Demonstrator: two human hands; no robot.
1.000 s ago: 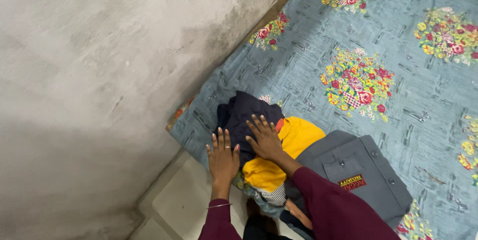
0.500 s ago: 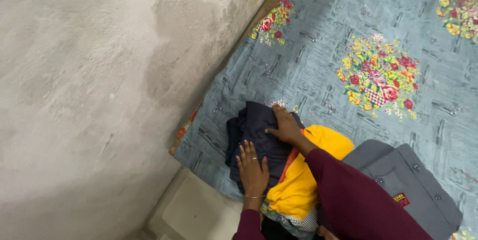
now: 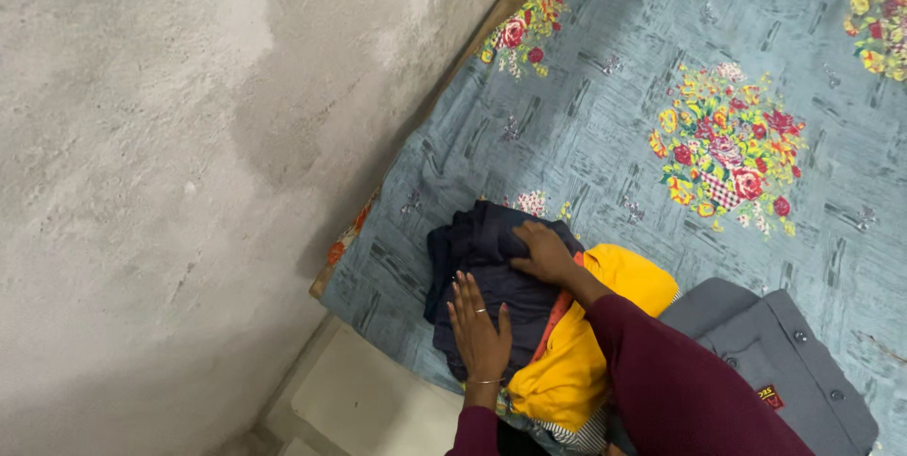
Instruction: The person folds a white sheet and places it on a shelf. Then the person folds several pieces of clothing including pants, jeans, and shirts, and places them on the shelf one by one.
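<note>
Bare grey plaster wall (image 3: pixel 170 182) fills the left of the view, meeting a bed spread with a blue-grey floral sheet (image 3: pixel 614 135); pale floor tile (image 3: pixel 368 409) shows below the bed's corner.

Both hands rest on a folded navy garment (image 3: pixel 482 248), which lies at the near corner of the bed on top of a yellow garment (image 3: pixel 576 361). The left hand (image 3: pixel 479 328) lies flat on the navy cloth's near part, its grip wide, fingers straight and together, holding nothing. A ring sits on one finger and a thin bangle (image 3: pixel 484 381) on the wrist. Just beyond it and a little to its right, the right hand (image 3: pixel 540 253) sits on the far fold with its fingers bent down into the cloth. Whether this grip pinches a fold or only presses on it, I cannot tell.

By the look of it, the step in hand is flattening the folded navy piece on the pile. Any further fold or lift would call for the flat left hand to close on an edge first, since it has hold of nothing now.

Right of the right hand, past a maroon sleeve (image 3: pixel 680 390), lies a grey buttoned shirt (image 3: pixel 784 371), cut off by the lower edge. The sleeve covers part of the yellow garment, and a striped cloth (image 3: pixel 567 437) under it barely peeps out. The right fingertips are sunk in the dark folds and hard to make out.
</note>
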